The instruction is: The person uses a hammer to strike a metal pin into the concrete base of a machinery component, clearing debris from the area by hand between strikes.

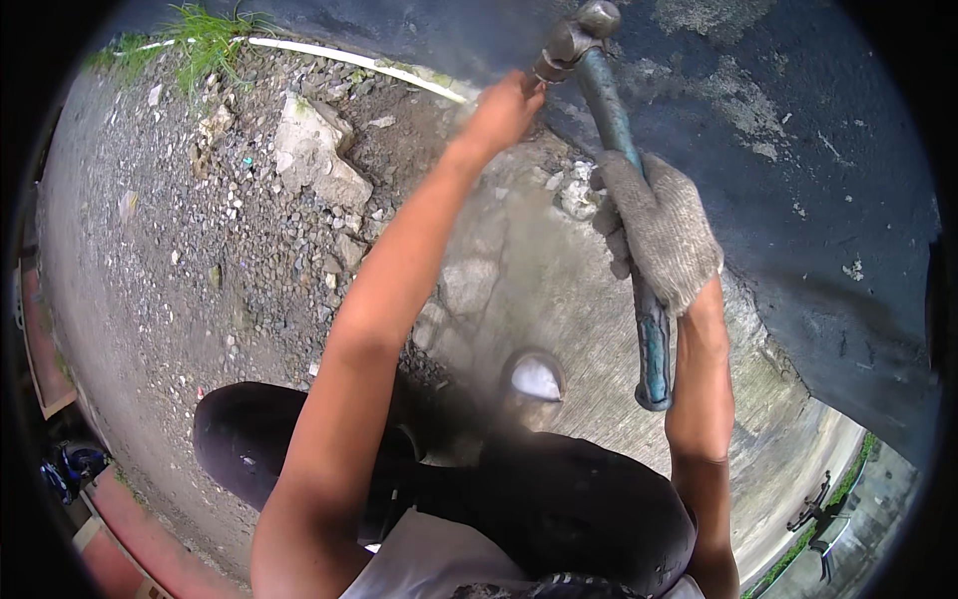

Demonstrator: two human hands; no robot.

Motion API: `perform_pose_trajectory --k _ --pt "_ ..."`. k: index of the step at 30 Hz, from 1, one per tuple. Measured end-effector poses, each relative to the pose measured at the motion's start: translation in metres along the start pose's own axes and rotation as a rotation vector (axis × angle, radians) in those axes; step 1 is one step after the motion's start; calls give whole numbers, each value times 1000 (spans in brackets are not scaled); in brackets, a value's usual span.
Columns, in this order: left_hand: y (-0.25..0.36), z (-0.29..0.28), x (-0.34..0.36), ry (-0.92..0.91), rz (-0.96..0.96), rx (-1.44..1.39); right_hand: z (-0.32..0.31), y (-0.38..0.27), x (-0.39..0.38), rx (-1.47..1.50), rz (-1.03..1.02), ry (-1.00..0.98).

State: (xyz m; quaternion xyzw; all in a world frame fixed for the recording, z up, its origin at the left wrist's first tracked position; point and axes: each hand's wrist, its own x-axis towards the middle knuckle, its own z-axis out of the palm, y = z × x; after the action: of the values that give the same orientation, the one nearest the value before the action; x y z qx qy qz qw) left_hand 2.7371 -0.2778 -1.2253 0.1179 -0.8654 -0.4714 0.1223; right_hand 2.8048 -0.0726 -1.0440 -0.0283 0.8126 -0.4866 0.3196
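Note:
My right hand (654,220), in a knitted grey glove, is closed round the teal, worn handle (651,359) of a ball-peen hammer. Its metal head (577,38) is raised at the top centre, over a dark painted surface (798,230). My bare left hand (504,115) is closed just below and left of the head, on something mostly hidden by the fingers and head, which I cannot make out. Chipped rubble (581,195) lies along the broken concrete edge below that hand.
Gravel ground (200,260) with a broken concrete chunk (317,155) spreads to the left, beside a curved white pipe (329,52) and grass (205,40). My bent knees are low in view, below a small round white-filled object (535,379) on the concrete (599,329).

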Motion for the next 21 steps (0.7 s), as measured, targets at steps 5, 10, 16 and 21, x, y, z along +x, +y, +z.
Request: perform_pose_trajectory --k 5,10,16,21 --pt "0 5 2 28 40 -2 -10 -5 -31 176 -375 261" --pt "-3 1 2 17 48 -35 10 1 11 -130 -421 202" --pt "-12 4 2 -51 12 11 -1 -3 1 -44 32 47" --pt "-6 2 6 5 113 18 -13 -5 -36 -184 -499 305"
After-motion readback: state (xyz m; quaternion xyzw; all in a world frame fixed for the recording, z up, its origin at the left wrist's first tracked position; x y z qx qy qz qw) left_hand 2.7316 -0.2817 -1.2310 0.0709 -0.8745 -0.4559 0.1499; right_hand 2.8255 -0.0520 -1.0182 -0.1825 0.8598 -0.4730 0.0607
